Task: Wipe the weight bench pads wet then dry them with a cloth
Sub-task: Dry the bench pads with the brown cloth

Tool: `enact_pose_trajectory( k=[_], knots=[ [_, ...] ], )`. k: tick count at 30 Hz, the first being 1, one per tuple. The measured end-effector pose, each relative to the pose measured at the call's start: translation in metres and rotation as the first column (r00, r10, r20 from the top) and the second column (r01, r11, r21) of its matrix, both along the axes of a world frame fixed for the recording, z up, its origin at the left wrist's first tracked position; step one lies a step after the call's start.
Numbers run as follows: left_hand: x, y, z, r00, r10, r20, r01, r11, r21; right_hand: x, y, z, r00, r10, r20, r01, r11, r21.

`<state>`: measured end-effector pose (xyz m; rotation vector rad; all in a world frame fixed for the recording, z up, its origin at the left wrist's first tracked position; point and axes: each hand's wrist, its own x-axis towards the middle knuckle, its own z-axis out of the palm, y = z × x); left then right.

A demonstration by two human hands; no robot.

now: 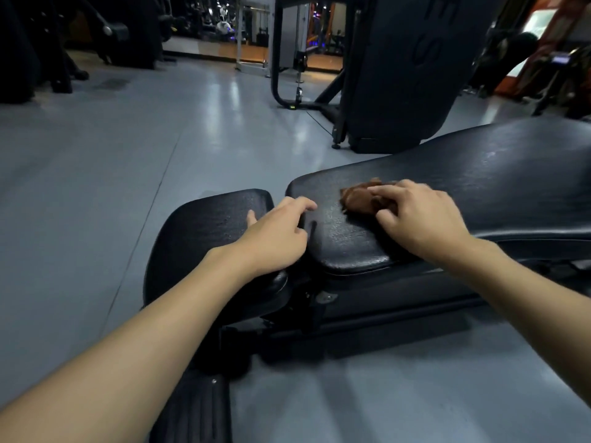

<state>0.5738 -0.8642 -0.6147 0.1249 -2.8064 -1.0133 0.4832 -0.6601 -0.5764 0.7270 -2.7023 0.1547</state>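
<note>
Left hand (pixel 275 233) rests on the seat pad (pixel 208 225) by the gap between pads, fingers loose, holding nothing. Right hand (pixel 419 219) is just beyond, fingers curled on the brown cloth (pixel 358 198), pressing it to the near end of the back pad (pixel 479 187). Cloth shows ahead-left of the knuckles. Pad's long axis runs away rightward; most of its length lies that way. Rounded pad edge close on the left. Open floor (pixel 160 139) beyond; machine (pixel 399 75) well apart.
</note>
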Motion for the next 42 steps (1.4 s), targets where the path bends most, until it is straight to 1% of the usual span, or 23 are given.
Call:
enact_pose_trajectory(
  k=[2, 4, 8, 10, 11, 12, 13, 14, 15, 16, 17, 19, 21, 23, 25, 27, 29, 31, 32, 33, 37, 39, 42],
  knots=[
    [-0.003, 0.006, 0.002, 1.000, -0.003, 0.005, 0.004, 0.999, -0.044, -0.021, 0.022, 0.009, 0.973, -0.230, -0.015, 0.228, 0.970, -0.078],
    [-0.006, 0.007, 0.002, 1.000, 0.004, -0.004, -0.004, 0.998, -0.070, -0.025, 0.023, 0.011, 0.943, -0.332, 0.015, 0.332, 0.937, -0.108],
    [-0.013, 0.007, 0.003, 0.999, 0.046, -0.021, -0.047, 0.996, -0.079, -0.007, -0.008, -0.002, 0.983, -0.167, 0.079, 0.171, 0.985, -0.039],
    [-0.015, 0.013, 0.015, 0.995, 0.093, -0.030, -0.091, 0.994, 0.066, -0.001, -0.018, 0.009, 0.976, -0.022, 0.218, 0.076, 0.968, -0.239],
    [-0.017, 0.017, 0.025, 0.991, 0.132, -0.032, -0.124, 0.974, 0.191, -0.001, -0.021, 0.019, 0.949, 0.052, 0.310, 0.097, 0.891, -0.444],
    [-0.019, 0.022, 0.037, 0.985, 0.171, -0.005, -0.159, 0.925, 0.346, 0.001, -0.023, 0.030, 0.895, 0.140, 0.423, 0.185, 0.746, -0.639],
    [-0.021, 0.026, 0.053, 0.981, 0.186, 0.058, -0.190, 0.836, 0.515, 0.004, -0.025, 0.044, 0.800, 0.263, 0.540, 0.324, 0.568, -0.757],
    [-0.022, 0.030, 0.069, 0.977, 0.153, 0.148, -0.213, 0.713, 0.668, 0.008, -0.027, 0.057, 0.647, 0.443, 0.621, 0.474, 0.404, -0.782],
    [-0.023, 0.032, 0.087, 0.967, 0.066, 0.244, -0.237, 0.575, 0.783, 0.014, -0.028, 0.072, 0.472, 0.611, 0.636, 0.600, 0.306, -0.739],
    [-0.023, 0.034, 0.106, 0.951, -0.036, 0.309, -0.258, 0.463, 0.848, 0.019, -0.028, 0.090, 0.331, 0.715, 0.615, 0.672, 0.279, -0.686],
    [-0.023, 0.035, 0.123, 0.933, -0.105, 0.343, -0.277, 0.398, 0.875, 0.022, -0.028, 0.106, 0.251, 0.766, 0.592, 0.701, 0.278, -0.657],
    [-0.022, 0.038, 0.160, 0.931, -0.119, 0.345, -0.288, 0.341, 0.895, 0.027, -0.028, 0.147, 0.282, 0.737, 0.615, 0.697, 0.283, -0.659],
    [-0.019, 0.044, 0.208, 0.935, -0.090, 0.343, -0.307, 0.277, 0.910, 0.030, -0.022, 0.193, 0.436, 0.610, 0.661, 0.631, 0.316, -0.708],
    [-0.015, 0.051, 0.251, 0.938, -0.091, 0.334, -0.304, 0.248, 0.920, 0.035, -0.015, 0.240, 0.518, 0.545, 0.659, 0.565, 0.361, -0.742],
    [-0.015, 0.062, 0.306, 0.944, -0.109, 0.312, -0.279, 0.244, 0.929, 0.038, -0.004, 0.294, 0.528, 0.553, 0.644, 0.561, 0.343, -0.754],
    [-0.011, 0.088, 0.412, 0.934, -0.072, 0.349, -0.325, 0.234, 0.916, 0.048, 0.022, 0.382, 0.493, 0.518, 0.699, 0.666, 0.292, -0.686],
    [-0.011, 0.100, 0.437, 0.960, 0.010, 0.279, -0.274, 0.237, 0.932, 0.055, 0.031, 0.404, 0.248, 0.510, 0.824, 0.870, 0.256, -0.421],
    [-0.011, 0.121, 0.493, 0.953, 0.045, 0.298, -0.297, 0.318, 0.900, 0.061, 0.056, 0.459, -0.021, 0.584, 0.812, 0.942, 0.283, -0.179],
    [-0.009, 0.134, 0.519, 0.954, 0.025, 0.298, -0.288, 0.345, 0.893, 0.068, 0.070, 0.489, -0.046, 0.601, 0.798, 0.937, 0.303, -0.175],
    [-0.008, 0.147, 0.548, 0.958, 0.012, 0.286, -0.269, 0.379, 0.886, 0.070, 0.086, 0.516, 0.008, 0.577, 0.817, 0.925, 0.307, -0.225],
    [-0.019, 0.198, 0.627, 0.957, -0.098, 0.274, -0.204, 0.446, 0.871, 0.070, 0.151, 0.592, 0.380, 0.467, 0.798, 0.792, 0.282, -0.542],
    [-0.025, 0.231, 0.659, 0.954, -0.140, 0.266, -0.186, 0.421, 0.888, 0.069, 0.183, 0.620, 0.548, 0.334, 0.767, 0.694, 0.331, -0.640],
    [-0.039, 0.283, 0.698, 0.945, -0.181, 0.274, -0.195, 0.365, 0.911, 0.062, 0.231, 0.660, 0.707, 0.142, 0.692, 0.606, 0.383, -0.698]
  ],
)
